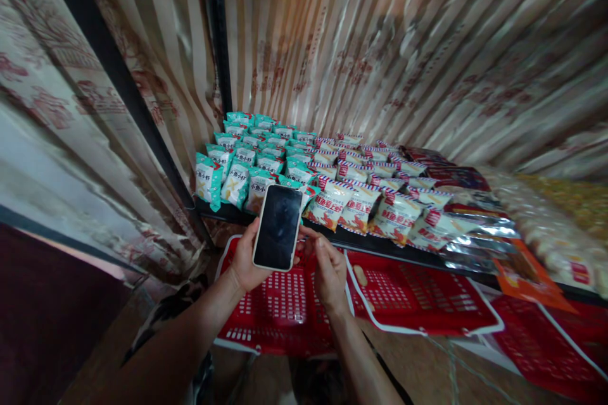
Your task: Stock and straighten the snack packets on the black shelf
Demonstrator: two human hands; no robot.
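Left fingers: your left hand (pixel 247 259) wraps the phone (pixel 278 226) from its left edge, thumb side low, fingers hidden behind the case — a firm hold.
Right fingers: your right hand (pixel 329 269) has its fingertips pinched narrow, touching the phone's lower right edge just right of centre frame; it grips nothing of its own.
Phone: upright, tilted slightly right, dark screen facing you, at the middle of the frame, in front of the shelf's front edge.
Arms: both forearms rise from the bottom edge and converge on the phone, the left from lower left, the right from bottom centre.
Below the hands: a red basket (pixel 280 310) sits right under your wrists; a second red basket (pixel 418 300) lies just beside it to the right, rims nearly touching.
Shelf edge: the dark shelf (pixel 380 245) runs from centre left down toward the right edge of the frame — teal snack packets (pixel 236 183) on its left part, red-and-white snack packets (pixel 360 205) to their right, close behind the phone.
Open room: a striped curtain (pixel 403 57) closes the upper frame, and a dark post (pixel 218 31) stands upper left of centre; free space lies mostly at lower left.
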